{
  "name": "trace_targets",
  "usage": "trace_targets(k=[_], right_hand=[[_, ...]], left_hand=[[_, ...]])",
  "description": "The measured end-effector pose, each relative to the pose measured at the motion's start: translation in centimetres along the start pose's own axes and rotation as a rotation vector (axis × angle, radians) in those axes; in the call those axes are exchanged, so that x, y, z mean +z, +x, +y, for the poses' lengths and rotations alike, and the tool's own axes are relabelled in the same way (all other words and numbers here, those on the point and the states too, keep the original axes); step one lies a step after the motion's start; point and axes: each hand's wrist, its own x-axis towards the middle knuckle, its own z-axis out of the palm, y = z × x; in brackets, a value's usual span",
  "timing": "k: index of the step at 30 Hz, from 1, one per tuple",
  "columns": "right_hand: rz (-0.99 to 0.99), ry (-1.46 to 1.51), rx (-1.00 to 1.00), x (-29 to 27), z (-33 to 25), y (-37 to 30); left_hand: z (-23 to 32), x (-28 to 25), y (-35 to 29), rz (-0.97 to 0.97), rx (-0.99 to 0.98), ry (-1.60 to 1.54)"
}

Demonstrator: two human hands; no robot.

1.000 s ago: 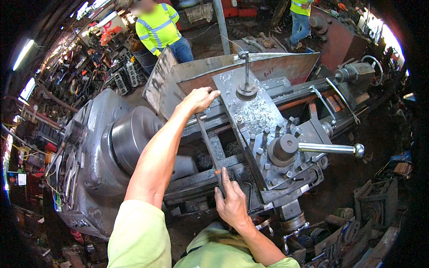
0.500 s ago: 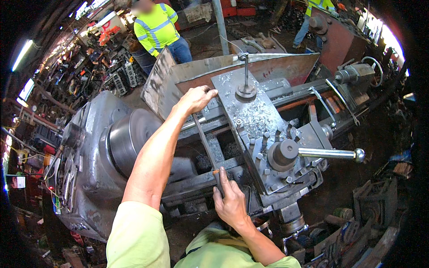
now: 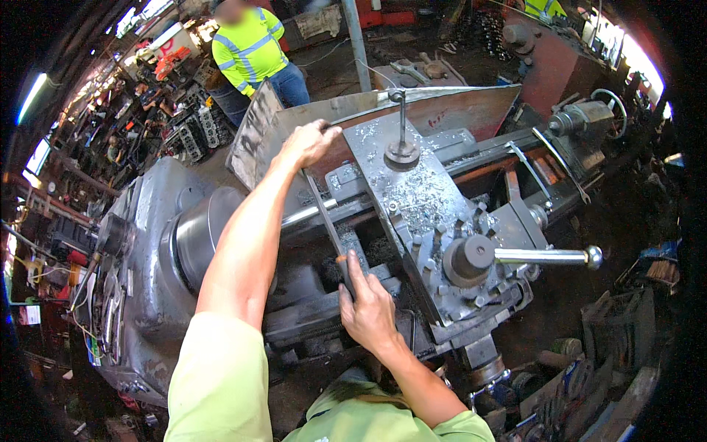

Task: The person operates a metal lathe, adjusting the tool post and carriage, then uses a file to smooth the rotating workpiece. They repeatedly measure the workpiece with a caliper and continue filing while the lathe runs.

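A long flat file lies across a thin bright metal rod sticking out of the chuck of a lathe. My right hand grips its dark handle, index finger stretched along the top near an orange band. At the file's far end my left hand is closed over the tip, which the hand hides. My left forearm covers part of the chuck. To the right of the file sits the lathe's cross slide, strewn with metal chips, with a tool post and long lever.
A T-handled wrench stands upright on the cross slide. The tailstock is at the far right. Sheet-metal guards line the back. A person in a yellow vest stands beyond them. Scrap parts crowd the lower right.
Both hands and the file have slid away from me and slightly left across the rod. The chuck, blurred before, shows less blur now. The person behind has barely shifted.
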Motion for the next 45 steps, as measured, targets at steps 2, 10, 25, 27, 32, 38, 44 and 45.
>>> trace_targets(k=[2, 10, 25, 27, 32, 38, 44, 45], right_hand=[[-0.048, -0.003, 0.026, -0.2, -0.4, 0.8], [0.135, 0.09, -0.131, -3.5, -0.9, -2.8], [0.02, 0.05, 0.015, -2.3, 1.3, -8.2], [0.013, 0.046, 0.021, -2.3, 1.3, -7.7], [-0.017, 0.046, 0.024, -2.6, 0.9, -5.9], [-0.016, 0.09, 0.033, -2.4, 0.6, -3.5], [-0.037, 0.06, 0.011, -0.7, 1.0, -1.2], [-0.02, 0.037, 0.002, -0.4, 1.0, -0.6]], left_hand=[[0.4, -1.1, 0.3, 0.046, -0.032, 0.087], [6.0, -4.8, 0.1, 0.062, 0.348, -0.178], [3.8, 2.3, -6.5, -0.23, 0.04, 0.004], [3.9, 2.1, -6.2, -0.221, 0.03, -0.049], [2.9, 1.7, -4.8, -0.176, 0.007, -0.016], [2.4, 0.7, -3.4, -0.171, 0.018, -0.043], [0.7, -0.2, -0.9, -0.116, -0.043, -0.021], [0.2, -0.2, -0.4, -0.09, -0.039, -0.004]])
